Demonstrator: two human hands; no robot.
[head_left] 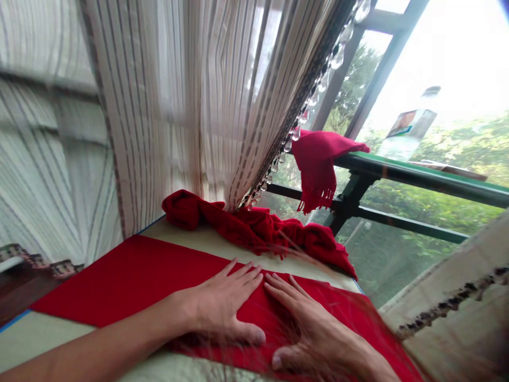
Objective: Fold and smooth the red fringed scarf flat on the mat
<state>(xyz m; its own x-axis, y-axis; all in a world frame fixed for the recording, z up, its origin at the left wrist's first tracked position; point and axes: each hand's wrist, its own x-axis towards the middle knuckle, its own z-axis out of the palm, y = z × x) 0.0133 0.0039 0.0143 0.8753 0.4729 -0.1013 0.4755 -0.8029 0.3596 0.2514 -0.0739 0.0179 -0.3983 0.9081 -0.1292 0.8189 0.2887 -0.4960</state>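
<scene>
The flat red cloth lay as a long, smooth band across the table, running from 9 o'clock to 4 o'clock. Both hands rested on its near part. The left hand sat at about 6 o'clock and the right hand just beside it at 5 o'clock, fingertips nearly meeting. The fingers of both were released and spread, palms pressed down, grasping nothing.

Judging by how it lay, this cloth looked largely flattened. Its left stretch was even, and only the part under and beside the right hand showed slight creasing. A second red scarf sat crumpled in a heap at 12 o'clock along the table's far edge, not laid out. A third, the fringed red scarf, hung over the green rail at 1 o'clock.

The table was pale with a thin blue edge. A striped sheer curtain with a beaded trim hung behind it, its hem touching the heap. Beyond the rail were window frames, green trees and bright sky. A plastic bottle stood on the rail at 2 o'clock.
</scene>
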